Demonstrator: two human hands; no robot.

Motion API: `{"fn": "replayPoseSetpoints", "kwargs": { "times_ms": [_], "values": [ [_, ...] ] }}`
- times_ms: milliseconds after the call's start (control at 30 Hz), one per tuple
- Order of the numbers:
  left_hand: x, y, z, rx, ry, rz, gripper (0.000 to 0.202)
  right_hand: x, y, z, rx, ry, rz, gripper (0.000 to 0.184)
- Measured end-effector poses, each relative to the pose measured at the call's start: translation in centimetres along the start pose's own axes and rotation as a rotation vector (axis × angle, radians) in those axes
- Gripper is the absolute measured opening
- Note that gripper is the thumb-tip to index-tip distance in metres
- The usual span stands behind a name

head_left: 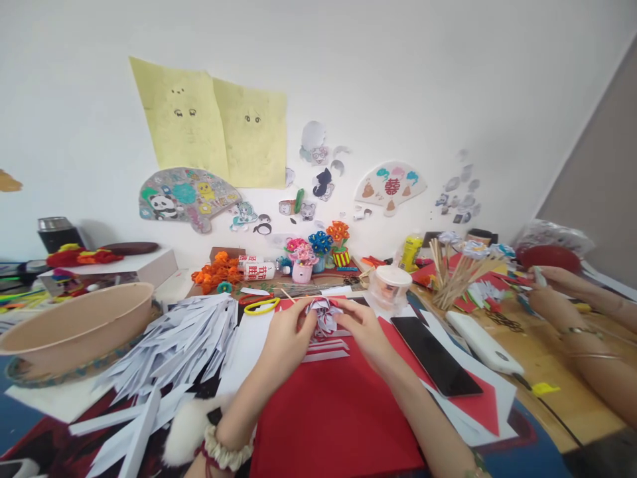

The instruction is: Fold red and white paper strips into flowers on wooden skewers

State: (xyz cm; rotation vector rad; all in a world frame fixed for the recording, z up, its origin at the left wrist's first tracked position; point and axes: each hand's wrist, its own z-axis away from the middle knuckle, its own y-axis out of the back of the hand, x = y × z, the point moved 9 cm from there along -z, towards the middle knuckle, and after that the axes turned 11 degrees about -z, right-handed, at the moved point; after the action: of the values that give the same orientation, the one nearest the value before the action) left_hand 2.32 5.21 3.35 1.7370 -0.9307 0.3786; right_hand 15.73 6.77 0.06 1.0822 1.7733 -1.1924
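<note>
A white folded-paper flower [325,316] with dark markings is held between both hands above a red sheet [338,411]. My left hand [288,333] is closed on its left side, and a thin wooden stick [287,295] pokes out beyond those fingers. From the right, the fingers of my right hand [365,330] pinch the petals. Whether the stick joins the flower is hidden by my fingers. Just below the flower, several folded white paper strips [326,352] lie on the red sheet. Yellow-handled scissors [262,306] rest behind my left hand.
Left lie a big pile of white paper strips [184,338] and a beige basin [79,325]. A black phone [435,355], a white power bank [485,342] and a lidded plastic tub [391,285] sit right. Paper flowers on sticks [450,265] stand near another person's hands [552,289].
</note>
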Motion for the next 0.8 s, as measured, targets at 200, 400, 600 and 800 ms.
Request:
{"fn": "replayPoseSetpoints", "kwargs": {
  "times_ms": [200, 400, 600, 800],
  "values": [
    [-0.1, 1.0, 0.4, 0.112, -0.006, -0.190, 0.032, 0.0, -0.2, 0.1, -0.035, 0.050, 0.055, 0.033],
    [2.6, 1.9, 2.1, 0.380, -0.303, -0.481, 0.012, -0.5, -0.1, 0.2, -0.012, 0.183, 0.189, 0.032],
    [5.3, 2.0, 3.2, 0.425, -0.594, -0.556, 0.012, -1.1, 0.3, 0.3, -0.011, 0.249, 0.242, 0.043],
    [6.1, 2.9, 3.5, 0.439, -0.631, -0.576, 0.014, -2.3, 0.1, 1.0, -0.023, 0.355, 0.369, 0.044]
  ]
}}
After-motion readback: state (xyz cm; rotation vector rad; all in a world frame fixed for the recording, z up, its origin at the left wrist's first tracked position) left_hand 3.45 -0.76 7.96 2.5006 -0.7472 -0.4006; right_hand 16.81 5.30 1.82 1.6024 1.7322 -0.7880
